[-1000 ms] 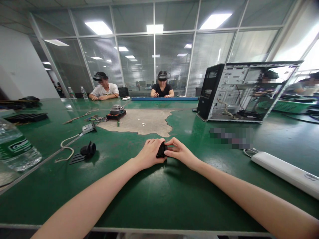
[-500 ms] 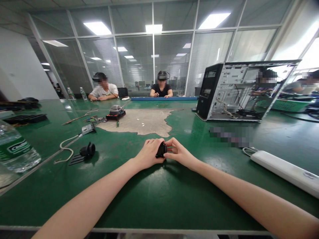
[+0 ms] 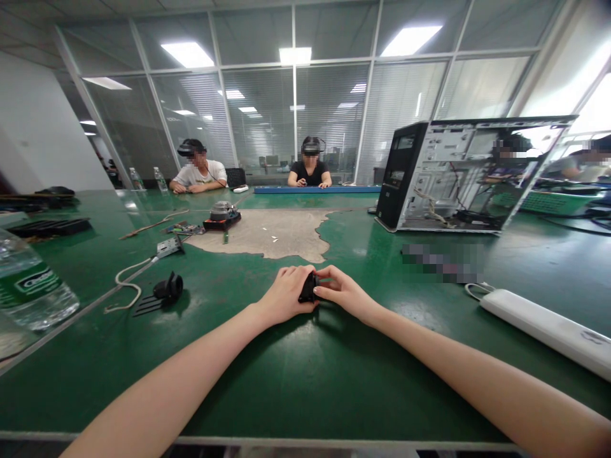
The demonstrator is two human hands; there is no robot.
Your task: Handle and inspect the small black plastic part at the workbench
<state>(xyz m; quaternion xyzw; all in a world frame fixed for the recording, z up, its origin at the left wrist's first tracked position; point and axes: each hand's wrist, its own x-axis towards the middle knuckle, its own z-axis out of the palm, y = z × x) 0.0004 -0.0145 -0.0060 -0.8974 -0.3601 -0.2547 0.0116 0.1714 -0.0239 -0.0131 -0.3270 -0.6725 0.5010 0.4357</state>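
Between my two hands, just above or on the green table, is a small black part; its kind cannot be made out. My left hand is closed around its left side, fingers over the top and thumb below. From the right, my right hand pinches it, with the thumb on the near face and the fingers behind the upper right edge. Much of the part is hidden by my fingers. To the left lies a black plastic piece with a round collar and long prongs.
An open computer case stands at the back right, with a white power strip nearer. At left are a water bottle and a metal box with a cable. A heatsink-like unit sits further back. Two people sit opposite.
My right thumb has shifted slightly up and left over the near face of the black part. The left hand stays in place.
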